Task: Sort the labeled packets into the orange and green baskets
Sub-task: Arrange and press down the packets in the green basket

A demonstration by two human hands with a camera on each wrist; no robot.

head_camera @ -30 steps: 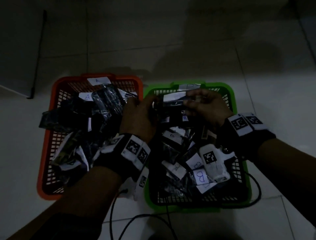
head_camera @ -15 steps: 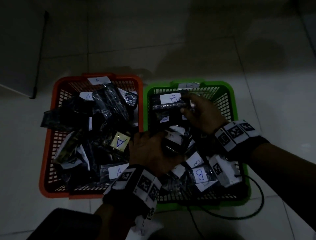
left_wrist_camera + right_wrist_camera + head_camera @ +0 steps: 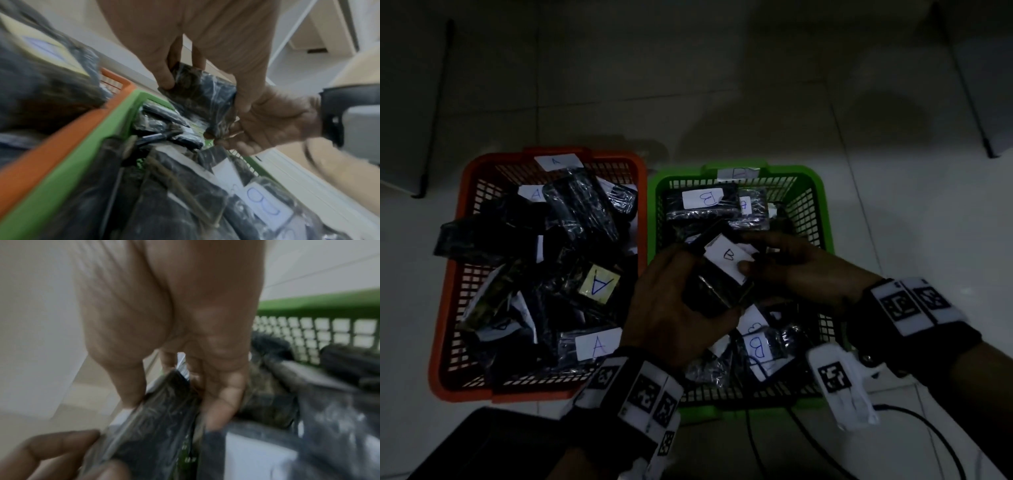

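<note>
Both hands hold one dark plastic-wrapped packet (image 3: 717, 282) with a white label marked B, above the middle of the green basket (image 3: 822, 219). My left hand (image 3: 674, 308) grips its near end, thumb on one side and fingers on the other. My right hand (image 3: 787, 267) pinches its far end, thumb on the label. The left wrist view shows the packet (image 3: 201, 97) held between both hands; the right wrist view shows the packet (image 3: 156, 420) edge-on. The orange basket (image 3: 453, 291) on the left holds several packets labelled A; the green one holds several labelled B.
The baskets stand side by side on a pale tiled floor. A black cable (image 3: 928, 428) runs across the floor by the green basket's near right corner. A dark object (image 3: 476, 445) lies at the bottom left. Dark upright bars (image 3: 436, 109) stand at the far left and right.
My left hand has lifted a packet out of the green basket's middle. My right hand has come back from the far end of the basket and taken the packet's other end.
</note>
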